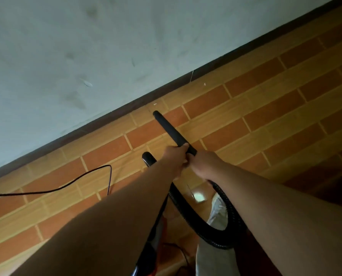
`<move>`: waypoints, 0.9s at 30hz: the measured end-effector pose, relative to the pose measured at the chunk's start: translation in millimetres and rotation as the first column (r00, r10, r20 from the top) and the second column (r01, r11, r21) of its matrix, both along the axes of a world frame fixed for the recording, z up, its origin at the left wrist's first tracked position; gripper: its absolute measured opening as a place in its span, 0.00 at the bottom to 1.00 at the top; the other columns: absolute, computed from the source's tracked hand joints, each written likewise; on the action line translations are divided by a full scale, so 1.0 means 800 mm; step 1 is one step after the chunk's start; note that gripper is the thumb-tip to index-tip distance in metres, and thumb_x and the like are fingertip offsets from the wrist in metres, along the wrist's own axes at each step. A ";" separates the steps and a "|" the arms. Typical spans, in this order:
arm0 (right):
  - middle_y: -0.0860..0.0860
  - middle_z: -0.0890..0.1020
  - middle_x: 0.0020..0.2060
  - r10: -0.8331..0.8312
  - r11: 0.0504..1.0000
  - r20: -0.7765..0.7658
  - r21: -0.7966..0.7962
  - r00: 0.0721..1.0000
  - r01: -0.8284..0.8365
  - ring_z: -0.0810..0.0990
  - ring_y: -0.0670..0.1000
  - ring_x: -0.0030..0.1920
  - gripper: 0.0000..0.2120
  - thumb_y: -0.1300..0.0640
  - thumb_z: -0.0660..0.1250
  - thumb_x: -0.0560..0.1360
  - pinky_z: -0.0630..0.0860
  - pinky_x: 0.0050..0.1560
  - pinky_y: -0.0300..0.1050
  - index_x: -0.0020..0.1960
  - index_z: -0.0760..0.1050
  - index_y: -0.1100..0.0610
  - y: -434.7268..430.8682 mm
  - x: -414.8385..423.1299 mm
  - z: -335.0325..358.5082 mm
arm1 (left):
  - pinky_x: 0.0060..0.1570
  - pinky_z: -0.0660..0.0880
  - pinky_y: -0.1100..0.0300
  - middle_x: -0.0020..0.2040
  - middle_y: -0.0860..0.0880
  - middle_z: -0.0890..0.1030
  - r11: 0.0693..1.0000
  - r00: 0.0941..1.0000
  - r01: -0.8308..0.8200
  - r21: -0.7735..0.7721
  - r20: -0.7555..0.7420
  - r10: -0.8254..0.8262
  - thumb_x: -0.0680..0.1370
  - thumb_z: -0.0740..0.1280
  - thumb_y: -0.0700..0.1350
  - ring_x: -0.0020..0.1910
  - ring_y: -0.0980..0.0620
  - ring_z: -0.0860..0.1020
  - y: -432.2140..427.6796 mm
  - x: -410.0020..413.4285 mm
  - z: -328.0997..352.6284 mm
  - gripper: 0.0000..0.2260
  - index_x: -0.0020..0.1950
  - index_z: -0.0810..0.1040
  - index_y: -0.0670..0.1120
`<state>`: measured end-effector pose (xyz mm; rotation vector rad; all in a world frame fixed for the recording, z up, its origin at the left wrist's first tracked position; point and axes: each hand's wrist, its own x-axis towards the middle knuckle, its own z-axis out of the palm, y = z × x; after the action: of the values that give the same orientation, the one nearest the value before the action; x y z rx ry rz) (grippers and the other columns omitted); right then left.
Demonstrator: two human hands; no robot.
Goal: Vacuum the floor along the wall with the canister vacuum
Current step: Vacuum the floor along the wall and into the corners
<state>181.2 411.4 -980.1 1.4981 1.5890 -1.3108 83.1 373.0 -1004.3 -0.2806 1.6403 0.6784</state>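
Both forearms foremost, left hand point(177, 156) and right hand point(203, 163) grip closed around black wand point(171, 129).

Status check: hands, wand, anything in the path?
Left hand and right hand both gripping the wand. Tip near the baseboard, by white specks. Power cord trails left, clear of tip.
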 end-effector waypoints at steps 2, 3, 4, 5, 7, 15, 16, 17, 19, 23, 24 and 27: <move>0.56 0.78 0.30 0.010 1.000 0.006 -0.025 1.000 -0.010 0.74 0.53 0.21 0.23 0.42 0.53 0.86 0.70 0.25 0.42 0.52 0.75 0.60 0.022 0.011 -0.033 | 0.36 0.81 0.56 0.47 0.42 0.83 0.998 0.998 -0.056 0.018 0.005 0.056 0.82 0.68 0.45 0.43 0.47 0.82 0.013 0.018 -0.021 0.12 0.58 0.80 0.36; 0.57 0.78 0.29 0.003 0.999 0.014 -0.043 1.000 -0.002 0.74 0.53 0.18 0.24 0.42 0.53 0.86 0.71 0.24 0.41 0.56 0.75 0.63 0.030 0.013 -0.043 | 0.33 0.80 0.58 0.45 0.43 0.83 0.996 0.996 -0.084 0.024 0.008 0.084 0.82 0.67 0.44 0.40 0.48 0.82 0.019 0.021 -0.028 0.12 0.58 0.80 0.35; 0.58 0.78 0.28 0.005 0.998 0.026 -0.066 1.000 -0.003 0.74 0.53 0.17 0.25 0.42 0.53 0.86 0.72 0.23 0.41 0.60 0.74 0.65 0.036 0.013 -0.048 | 0.31 0.79 0.59 0.44 0.43 0.83 0.994 0.994 -0.106 0.021 0.007 0.106 0.82 0.67 0.43 0.39 0.49 0.82 0.022 0.022 -0.035 0.11 0.57 0.80 0.35; 0.59 0.78 0.28 0.020 0.996 0.029 -0.085 0.999 -0.017 0.74 0.53 0.17 0.26 0.43 0.53 0.86 0.72 0.23 0.41 0.64 0.73 0.65 0.042 0.014 -0.058 | 0.30 0.79 0.60 0.44 0.43 0.83 0.993 0.993 -0.120 0.010 0.000 0.120 0.82 0.67 0.43 0.39 0.49 0.82 0.027 0.026 -0.042 0.11 0.57 0.80 0.35; 0.58 0.77 0.29 0.031 0.994 0.030 -0.110 0.999 -0.028 0.73 0.53 0.18 0.24 0.45 0.53 0.87 0.72 0.22 0.41 0.68 0.71 0.65 0.051 0.015 -0.074 | 0.29 0.79 0.59 0.45 0.44 0.82 0.991 0.991 -0.135 0.001 -0.011 0.135 0.82 0.67 0.42 0.41 0.50 0.82 0.037 0.031 -0.054 0.10 0.56 0.79 0.35; 0.57 0.77 0.34 -0.022 0.993 0.042 -0.116 0.999 0.026 0.73 0.53 0.25 0.25 0.44 0.55 0.86 0.73 0.26 0.44 0.75 0.66 0.62 0.075 0.001 -0.120 | 0.32 0.78 0.60 0.40 0.46 0.80 0.994 0.994 -0.105 0.001 -0.044 0.105 0.82 0.67 0.42 0.36 0.53 0.79 0.063 0.020 -0.097 0.07 0.54 0.79 0.37; 0.58 0.77 0.34 -0.017 0.993 0.035 -0.113 0.999 0.021 0.74 0.53 0.26 0.25 0.45 0.55 0.87 0.75 0.28 0.45 0.75 0.66 0.61 0.077 -0.004 -0.122 | 0.32 0.78 0.60 0.40 0.46 0.80 0.994 0.992 -0.111 0.003 -0.053 0.111 0.82 0.68 0.42 0.36 0.53 0.79 0.066 0.016 -0.100 0.08 0.54 0.79 0.37; 0.59 0.78 0.36 -0.019 0.993 0.025 -0.112 0.999 0.022 0.75 0.54 0.28 0.23 0.47 0.55 0.87 0.77 0.31 0.46 0.76 0.65 0.61 0.079 -0.008 -0.126 | 0.31 0.77 0.60 0.40 0.46 0.80 0.993 0.991 -0.116 0.006 -0.062 0.117 0.82 0.68 0.42 0.37 0.53 0.80 0.068 0.012 -0.103 0.08 0.55 0.79 0.37; 0.60 0.79 0.40 -0.016 0.993 0.004 -0.114 1.000 0.016 0.77 0.57 0.32 0.21 0.51 0.55 0.87 0.79 0.36 0.49 0.77 0.64 0.61 0.082 -0.016 -0.131 | 0.30 0.77 0.60 0.41 0.46 0.81 0.992 0.990 -0.123 0.016 -0.069 0.123 0.82 0.68 0.42 0.38 0.53 0.80 0.072 0.004 -0.107 0.09 0.56 0.79 0.36; 0.59 0.77 0.37 -0.017 0.992 0.020 -0.122 1.000 0.019 0.73 0.54 0.28 0.23 0.46 0.56 0.87 0.74 0.28 0.45 0.74 0.67 0.61 0.086 -0.020 -0.135 | 0.29 0.77 0.62 0.43 0.45 0.82 0.995 0.994 -0.096 0.018 -0.050 0.097 0.82 0.68 0.42 0.39 0.53 0.81 0.072 -0.006 -0.108 0.10 0.58 0.79 0.36; 0.59 0.77 0.37 -0.023 0.992 0.029 -0.127 0.999 0.027 0.73 0.53 0.28 0.24 0.46 0.56 0.86 0.74 0.28 0.45 0.74 0.67 0.61 0.085 -0.018 -0.133 | 0.29 0.77 0.62 0.43 0.45 0.82 0.996 0.995 -0.089 0.018 -0.043 0.090 0.82 0.68 0.41 0.39 0.52 0.81 0.071 -0.005 -0.108 0.10 0.59 0.79 0.36; 0.58 0.78 0.37 -0.067 0.988 0.048 -0.133 0.997 0.073 0.74 0.53 0.28 0.26 0.43 0.56 0.86 0.73 0.27 0.44 0.73 0.67 0.61 0.085 -0.011 -0.130 | 0.29 0.77 0.62 0.44 0.45 0.83 0.998 0.998 -0.059 0.034 -0.032 0.060 0.82 0.67 0.42 0.37 0.53 0.82 0.073 -0.001 -0.105 0.09 0.58 0.79 0.38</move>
<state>172.1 479.6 -1084.1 1.5000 1.4032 -1.3866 82.6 431.1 -1088.4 -0.2963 1.6561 0.7583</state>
